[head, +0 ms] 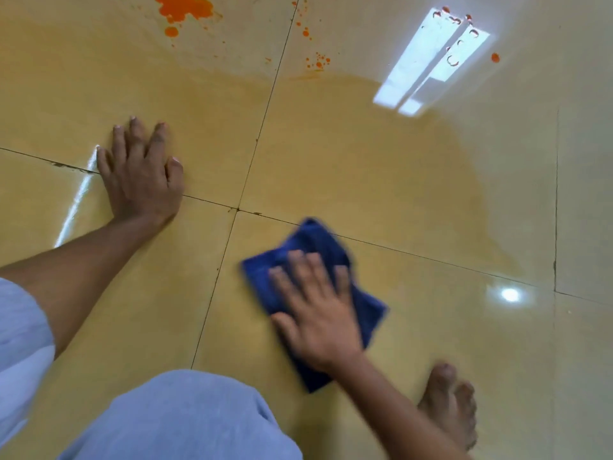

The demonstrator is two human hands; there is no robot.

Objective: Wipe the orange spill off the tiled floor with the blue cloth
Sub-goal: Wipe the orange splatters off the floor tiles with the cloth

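Blue cloth point(361, 313) lies flat on the tiled floor point(414, 180) under our right hand point(318, 313), just beyond our knee point(185, 416) in pale blue fabric and beside our bare foot point(449, 403). We press it with an open palm and spread fingers, not clenching it; both the hand and the cloth are blurred. The cloth sits just on the near side of the crossing of the grout lines point(237, 209), at the near part of a wide yellowish wet film point(365, 154). Farther on and to the left, our left hand point(142, 171) rests flat on the tiles, fingers splayed, holding nothing. Beyond the film's far edge, the orange spill point(184, 7) shows as a bright blotch with scattered droplets point(318, 63) to its right. A bright rectangular light reflection point(431, 61) lies to the far right.
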